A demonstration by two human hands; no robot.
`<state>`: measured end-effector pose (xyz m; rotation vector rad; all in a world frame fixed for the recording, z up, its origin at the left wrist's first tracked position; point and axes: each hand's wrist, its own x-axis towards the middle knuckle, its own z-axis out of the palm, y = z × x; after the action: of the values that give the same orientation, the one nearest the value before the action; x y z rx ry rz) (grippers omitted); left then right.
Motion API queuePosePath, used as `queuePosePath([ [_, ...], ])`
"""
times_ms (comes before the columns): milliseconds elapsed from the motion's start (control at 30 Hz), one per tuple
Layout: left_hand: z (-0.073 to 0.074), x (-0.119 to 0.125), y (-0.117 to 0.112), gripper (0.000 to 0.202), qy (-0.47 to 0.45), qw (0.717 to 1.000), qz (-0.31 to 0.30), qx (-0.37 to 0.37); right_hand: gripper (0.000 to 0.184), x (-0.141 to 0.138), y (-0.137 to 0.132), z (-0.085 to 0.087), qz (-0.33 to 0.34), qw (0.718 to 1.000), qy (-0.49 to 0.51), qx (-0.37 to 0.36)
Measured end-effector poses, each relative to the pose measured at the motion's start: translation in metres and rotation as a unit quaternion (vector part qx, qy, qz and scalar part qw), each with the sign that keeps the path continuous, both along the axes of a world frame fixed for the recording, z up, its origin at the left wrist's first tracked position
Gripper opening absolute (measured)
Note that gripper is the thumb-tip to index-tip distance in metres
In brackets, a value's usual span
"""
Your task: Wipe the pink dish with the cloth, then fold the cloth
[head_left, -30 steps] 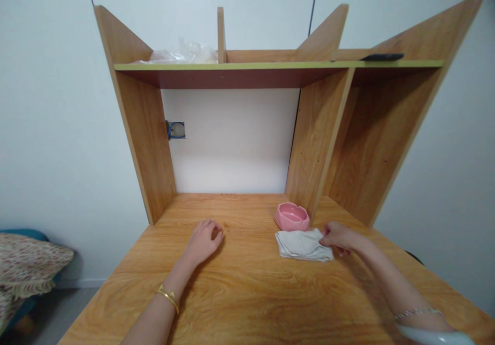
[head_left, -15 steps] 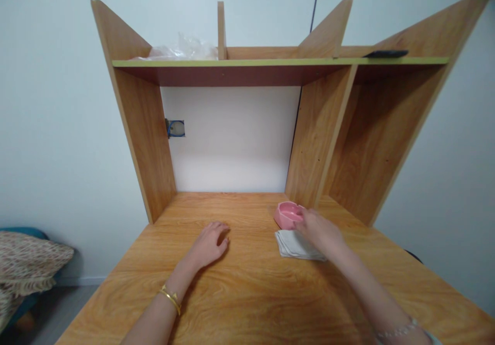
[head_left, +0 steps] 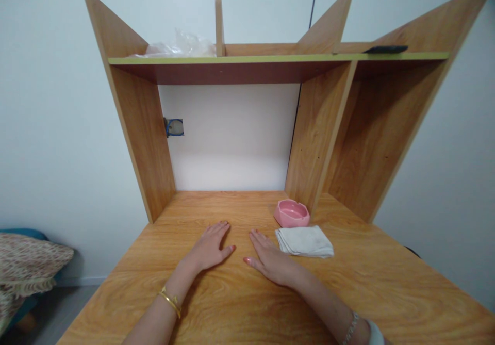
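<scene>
My left hand point(head_left: 210, 247) lies flat on the wooden desk point(head_left: 224, 309), fingers stretched out and thumb apart, holding nothing. Across from it, my right hand point(head_left: 273, 260) also rests on the desktop with its fingers extended and nothing in them. Just beyond the right hand is a folded white cloth point(head_left: 307, 242), its left edge close to my fingers. Behind the cloth, by the shelf's upright panel, a pink ashtray point(head_left: 293, 214) with a faceted rim stands upright.
A wooden shelf unit point(head_left: 247, 60) rises at the back of the desk. On its top lie a clear plastic bag point(head_left: 181, 46) and a flat black object point(head_left: 386, 49). An open wall socket box point(head_left: 175, 127) shows at the left. A patterned fringed blanket point(head_left: 31, 257) is at far left.
My right hand has let go of the pink ashtray and moved left and nearer, down onto the desk. The left hand has flattened, its thumb spreading out.
</scene>
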<state>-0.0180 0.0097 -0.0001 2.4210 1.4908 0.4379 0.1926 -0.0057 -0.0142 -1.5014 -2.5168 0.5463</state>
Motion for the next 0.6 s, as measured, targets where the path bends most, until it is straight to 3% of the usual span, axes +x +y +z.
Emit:
queuePosePath([
  [600, -0.0050, -0.0004, 0.0004, 0.076, 0.048, 0.997, 0.012, -0.065, 0.075, -0.0007, -0.0026, -0.0032, -0.005, 1.000, 0.005, 0.031],
])
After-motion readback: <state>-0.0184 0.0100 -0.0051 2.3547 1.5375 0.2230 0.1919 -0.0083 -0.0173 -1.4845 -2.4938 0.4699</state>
